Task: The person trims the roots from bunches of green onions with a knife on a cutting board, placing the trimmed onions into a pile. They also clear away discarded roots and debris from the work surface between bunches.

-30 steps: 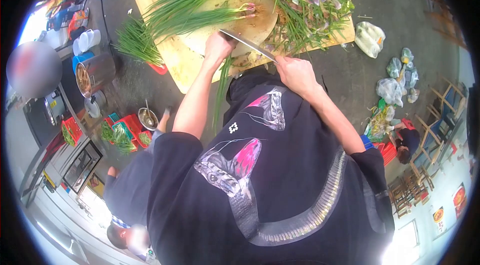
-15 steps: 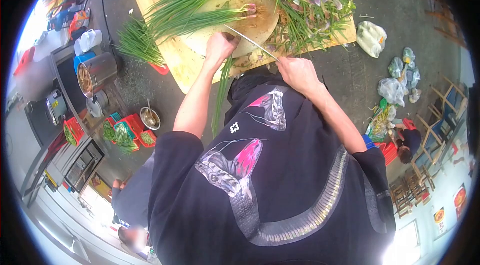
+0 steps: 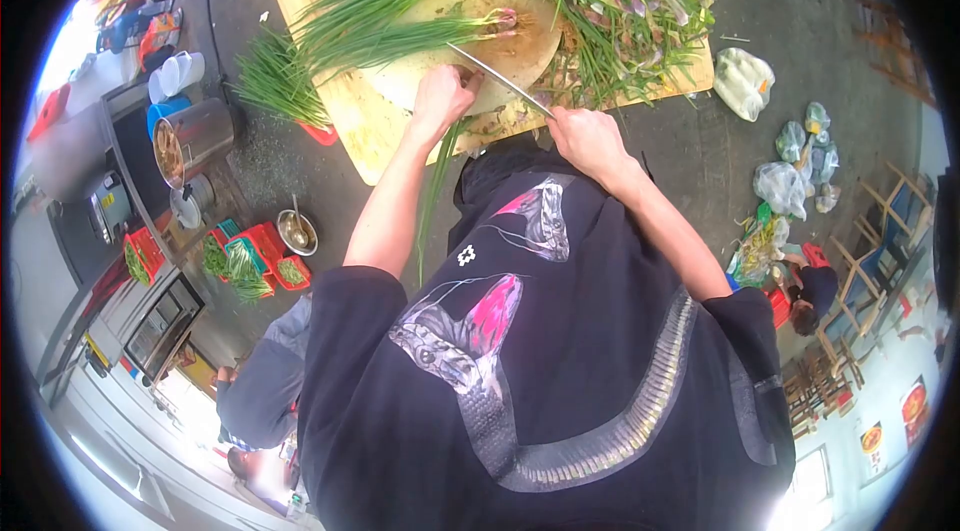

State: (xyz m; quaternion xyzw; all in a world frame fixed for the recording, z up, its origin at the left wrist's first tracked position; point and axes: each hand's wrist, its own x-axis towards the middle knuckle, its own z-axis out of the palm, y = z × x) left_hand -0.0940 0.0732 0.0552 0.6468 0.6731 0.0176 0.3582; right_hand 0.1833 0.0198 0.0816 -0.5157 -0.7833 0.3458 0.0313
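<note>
My left hand (image 3: 447, 99) is closed around a few spring onions (image 3: 436, 193), whose long green leaves hang down toward my shirt. The root end is hidden by my fingers. In my right hand (image 3: 588, 139) is a knife (image 3: 500, 81), gripped by the handle, its narrow blade pointing up and left past my left fingertips. Beyond the blade, two bunches of spring onions (image 3: 400, 43) lie on a round white cutting board (image 3: 545, 59), pinkish bulbs to the right. That board rests on a wooden table (image 3: 370, 153).
A heap of trimmed leaves and skins (image 3: 625, 16) covers the table's right side. More spring onions (image 3: 280, 86) stand in a red container off its left edge. A white bag (image 3: 743, 83) lies on the floor to the right. Two other people (image 3: 262, 386) are in the background.
Both hands have barely moved; the hanging leaves have swung slightly left. The person at lower left has shifted posture.
</note>
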